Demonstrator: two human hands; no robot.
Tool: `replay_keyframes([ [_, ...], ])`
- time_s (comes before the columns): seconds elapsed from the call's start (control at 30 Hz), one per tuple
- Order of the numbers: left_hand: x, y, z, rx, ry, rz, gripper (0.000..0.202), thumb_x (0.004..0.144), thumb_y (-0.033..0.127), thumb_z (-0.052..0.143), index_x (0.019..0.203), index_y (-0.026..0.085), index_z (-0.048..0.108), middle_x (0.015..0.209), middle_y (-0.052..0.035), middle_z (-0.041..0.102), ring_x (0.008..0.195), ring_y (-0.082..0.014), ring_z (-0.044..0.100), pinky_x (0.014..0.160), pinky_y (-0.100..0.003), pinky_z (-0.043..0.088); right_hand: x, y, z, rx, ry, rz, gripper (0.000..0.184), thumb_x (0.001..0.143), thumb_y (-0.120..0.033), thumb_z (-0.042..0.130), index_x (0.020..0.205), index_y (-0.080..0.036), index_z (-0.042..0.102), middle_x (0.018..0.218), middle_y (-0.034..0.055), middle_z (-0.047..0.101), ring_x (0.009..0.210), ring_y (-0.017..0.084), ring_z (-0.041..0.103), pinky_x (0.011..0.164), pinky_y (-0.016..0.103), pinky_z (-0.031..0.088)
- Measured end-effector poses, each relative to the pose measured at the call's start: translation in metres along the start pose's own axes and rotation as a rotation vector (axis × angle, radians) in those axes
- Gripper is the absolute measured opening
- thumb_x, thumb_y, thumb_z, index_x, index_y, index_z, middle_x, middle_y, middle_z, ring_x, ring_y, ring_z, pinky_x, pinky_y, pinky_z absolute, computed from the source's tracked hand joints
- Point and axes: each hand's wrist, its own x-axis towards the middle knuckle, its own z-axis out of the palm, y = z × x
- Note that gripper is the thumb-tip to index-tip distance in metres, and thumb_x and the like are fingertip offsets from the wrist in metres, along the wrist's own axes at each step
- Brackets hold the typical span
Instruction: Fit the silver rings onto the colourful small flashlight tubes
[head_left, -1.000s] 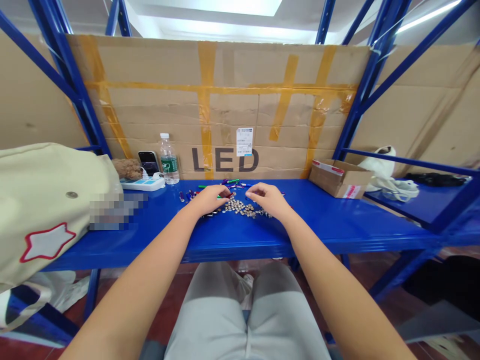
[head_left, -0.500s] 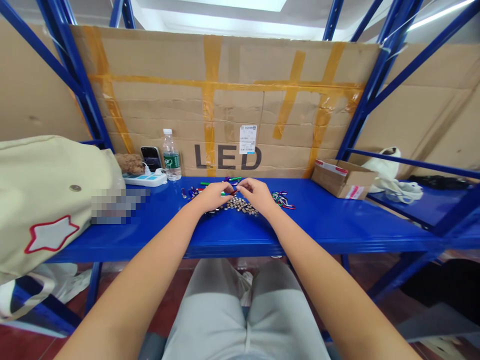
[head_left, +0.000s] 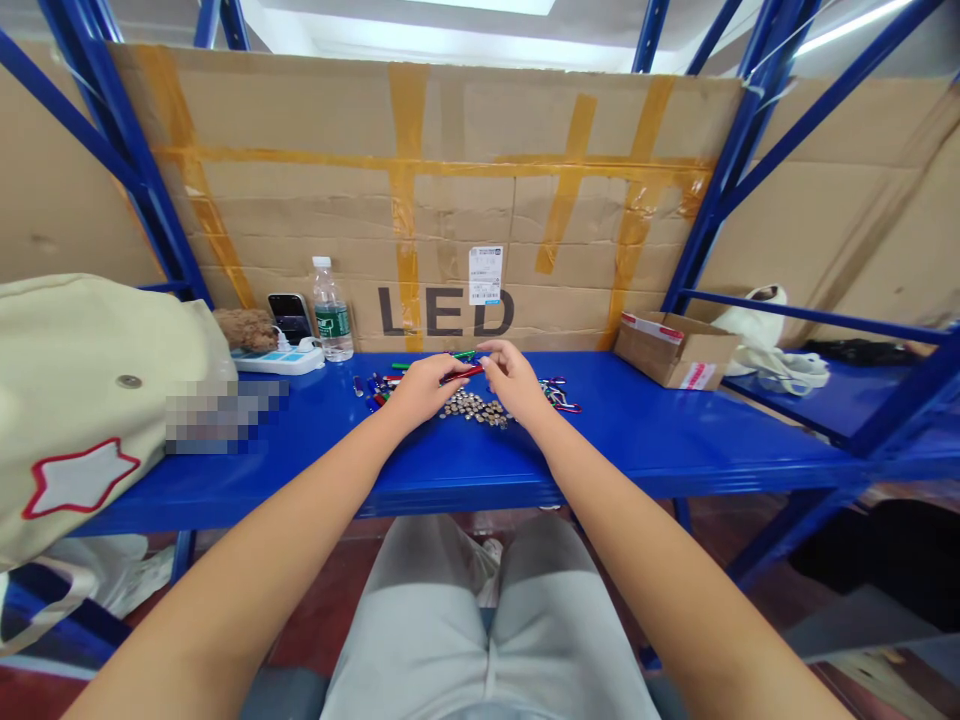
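Over the blue tabletop, my left hand grips a slender shiny red tube, its fingers closed around the left part. My right hand pinches the other end between thumb and fingers. Just below the tube lies a pile of small round silver discs, resembling button cells. Behind the hands is a green tube. More coloured tubes lie to the left, partly covered by my left hand. Right of my right hand is a heap of coloured carabiner-like clips.
A cream bag occupies the left end. Behind it stand a power strip, a phone and a water bottle. An open cardboard box sits at right. Cardboard walls the back.
The red tube shows more of its length between my hands now. My right hand has risen slightly, and the whole view has shifted a little.
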Motion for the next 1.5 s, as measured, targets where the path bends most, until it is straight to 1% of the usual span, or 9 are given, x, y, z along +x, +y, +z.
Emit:
replay_keyframes([
  [0.2, 0.0, 0.008, 0.0, 0.236, -0.004, 0.153, 0.027, 0.097, 0.027, 0.043, 0.1, 0.021, 0.069, 0.11, -0.0094, 0.07, 0.102, -0.0205, 0.062, 0.088, -0.036, 0.043, 0.002, 0.0, 0.003, 0.496, 0.016, 0.378, 0.022, 0.077, -0.03, 0.063, 0.094, -0.023, 0.052, 0.054, -0.0097, 0.045, 0.045, 0.007, 0.04, 0.046, 0.02, 0.032],
  [0.33, 0.002, 0.006, 0.002, 0.131, 0.027, 0.093, 0.022, 0.093, 0.027, 0.051, 0.099, 0.022, 0.071, 0.104, -0.0079, 0.072, 0.099, -0.0198, 0.063, 0.088, -0.035, 0.045, 0.002, -0.004, 0.002, 0.537, 0.021, 0.487, 0.021, 0.078, -0.032, 0.065, 0.083, -0.022, 0.048, 0.053, -0.0087, 0.046, 0.043, 0.006, 0.04, 0.044, 0.019, 0.033],
  [0.53, 0.004, -0.007, 0.002, -0.321, 0.106, -0.297, 0.025, 0.078, 0.029, 0.069, 0.1, 0.016, 0.072, 0.1, -0.0076, 0.074, 0.092, -0.0214, 0.067, 0.086, -0.036, 0.052, -0.001, -0.006, -0.004, 0.119, 0.069, 0.298, 0.03, 0.091, -0.051, 0.045, 0.084, -0.022, 0.046, 0.064, -0.0033, 0.055, 0.048, 0.011, 0.048, 0.051, 0.025, 0.04],
  [0.7, 0.003, -0.005, -0.001, -0.556, 0.015, -0.374, 0.035, 0.073, 0.036, 0.073, 0.099, 0.014, 0.073, 0.1, -0.0085, 0.075, 0.094, -0.0233, 0.067, 0.089, -0.037, 0.051, -0.009, -0.008, -0.008, -0.421, -0.105, -0.061, 0.029, 0.095, -0.042, 0.037, 0.076, -0.022, 0.044, 0.071, 0.0004, 0.058, 0.067, 0.015, 0.053, 0.067, 0.028, 0.039],
  [1.0, 0.001, -0.008, -0.001, -0.321, 0.085, -0.147, 0.024, 0.078, 0.035, 0.071, 0.095, 0.018, 0.075, 0.09, -0.0058, 0.075, 0.082, -0.0195, 0.067, 0.073, -0.031, 0.051, -0.014, -0.018, -0.008, -0.375, -0.178, -0.084, 0.041, 0.098, -0.039, 0.027, 0.063, -0.022, 0.041, 0.058, -0.0008, 0.049, 0.061, 0.015, 0.047, 0.067, 0.029, 0.036],
  [1.17, -0.001, -0.015, -0.001, 0.037, 0.166, 0.248, 0.022, 0.092, 0.035, 0.056, 0.091, 0.021, 0.074, 0.095, -0.0069, 0.075, 0.09, -0.018, 0.067, 0.078, -0.031, 0.047, -0.011, -0.016, -0.005, 0.025, -0.332, 0.327, 0.049, 0.098, -0.042, 0.025, 0.054, -0.023, 0.036, 0.037, -0.0043, 0.033, 0.039, 0.012, 0.03, 0.047, 0.027, 0.028],
  [1.3, -0.004, -0.009, -0.006, 0.263, 0.187, 0.409, 0.025, 0.097, 0.03, 0.048, 0.098, 0.024, 0.072, 0.106, -0.0072, 0.074, 0.095, -0.0181, 0.066, 0.077, -0.033, 0.043, -0.01, -0.015, -0.007, 0.36, -0.428, 0.53, 0.046, 0.098, -0.043, 0.023, 0.058, -0.023, 0.032, 0.036, -0.0071, 0.027, 0.035, 0.01, 0.017, 0.04, 0.024, 0.017],
  [1.4, -0.003, -0.005, -0.005, 0.288, 0.2, 0.41, 0.024, 0.097, 0.029, 0.048, 0.099, 0.024, 0.071, 0.104, -0.0063, 0.074, 0.096, -0.018, 0.066, 0.077, -0.033, 0.042, -0.01, -0.015, -0.007, 0.311, -0.407, 0.501, 0.046, 0.098, -0.045, 0.022, 0.059, -0.023, 0.032, 0.037, -0.0073, 0.027, 0.035, 0.01, 0.018, 0.041, 0.024, 0.02],
  [1.5, 0.0, -0.005, 0.001, 0.204, 0.253, 0.286, 0.02, 0.094, 0.031, 0.053, 0.096, 0.023, 0.072, 0.098, -0.0061, 0.075, 0.093, -0.0176, 0.067, 0.078, -0.032, 0.046, -0.01, -0.012, -0.007, -0.035, -0.238, 0.274, 0.052, 0.097, -0.052, 0.025, 0.057, -0.022, 0.039, 0.043, -0.0032, 0.039, 0.042, 0.012, 0.034, 0.049, 0.026, 0.03],
])
